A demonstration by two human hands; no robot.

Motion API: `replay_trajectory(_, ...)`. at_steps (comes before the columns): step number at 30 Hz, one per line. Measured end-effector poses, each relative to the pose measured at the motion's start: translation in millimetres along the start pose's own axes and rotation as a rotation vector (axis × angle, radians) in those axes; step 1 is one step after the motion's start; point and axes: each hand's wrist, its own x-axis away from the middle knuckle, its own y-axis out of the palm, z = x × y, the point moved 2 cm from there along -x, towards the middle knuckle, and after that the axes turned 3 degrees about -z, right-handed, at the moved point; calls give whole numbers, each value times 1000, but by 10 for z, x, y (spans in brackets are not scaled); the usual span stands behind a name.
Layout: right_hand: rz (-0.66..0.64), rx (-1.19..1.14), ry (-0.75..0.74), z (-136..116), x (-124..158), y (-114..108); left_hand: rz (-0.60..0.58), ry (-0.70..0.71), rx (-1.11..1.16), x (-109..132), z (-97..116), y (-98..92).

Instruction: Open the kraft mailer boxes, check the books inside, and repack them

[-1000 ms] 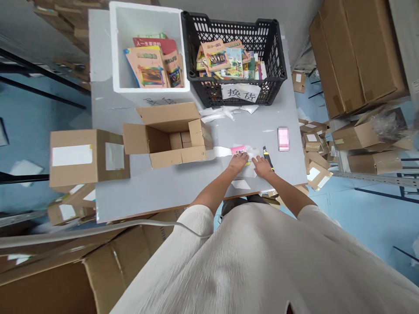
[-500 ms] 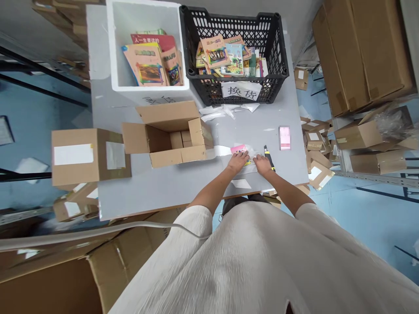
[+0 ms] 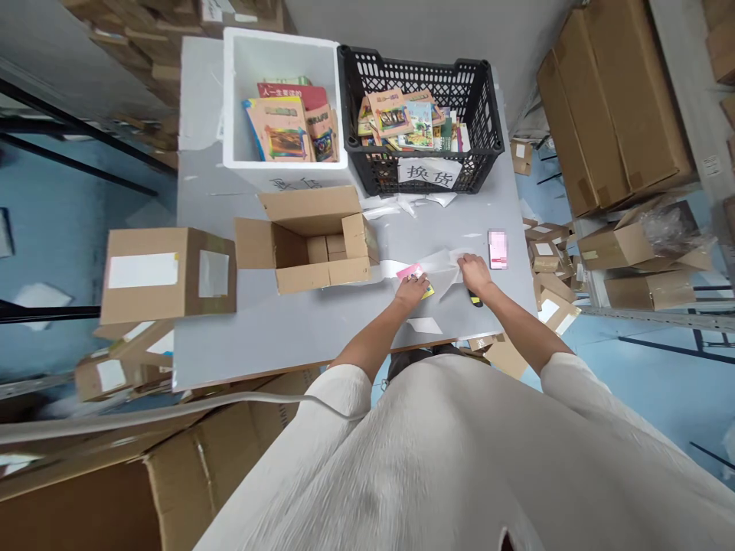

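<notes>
My left hand (image 3: 412, 289) is closed over a small pink and yellow booklet (image 3: 409, 271), holding it against the grey table. Part of its cover is hidden beneath my fingers. My right hand (image 3: 474, 271) pinches one end of a thin, whitish, see-through wrapper (image 3: 445, 268), pulled out to the right of the booklet. I cannot tell whether the wrapper is plastic or paper. A black and yellow utility knife (image 3: 475, 298) lies by my right wrist, partly covered by it. In front of my left hand is a flat white slip (image 3: 425, 325).
An open cardboard box (image 3: 321, 273) stands left of my hands, with a closed carton (image 3: 146, 275) farther left. Behind are a white foam box (image 3: 230, 99) and a black plastic crate (image 3: 494, 122), both with books. A phone (image 3: 498, 249) lies at right on the table (image 3: 258, 337).
My right hand has moved away from my left, stretching the wrapper out to the right and covering more of the knife. My left hand stays on the booklet. The camera view has shifted slightly.
</notes>
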Motion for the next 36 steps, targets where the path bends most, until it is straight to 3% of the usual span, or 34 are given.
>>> replay_trajectory(3,87,1,5,50,22,-188,99,-68,138,69,17,-109)
replay_trajectory(8,240,-69,-31,-112,43,-464,463,29,427,193,80,-504)
replay_trajectory(14,371,-278,-158,-585,-79,-723,664,148,619,421,-70,-1001)
replay_trajectory(21,384,-327,-354,-1369,-384,-982,890,181,463,1006,-521,-1450)
replay_trajectory(25,397,-397,-395,-1894,-523,-1010,1018,5,501,1262,-917,-1527)
replay_trajectory(30,407,-606,-386,-2390,-649,-862,1016,-256,638,1496,-1325,-1461)
replay_trajectory(36,321,-569,-356,-2691,-849,-720,1029,-250,899,1635,-1606,-1335)
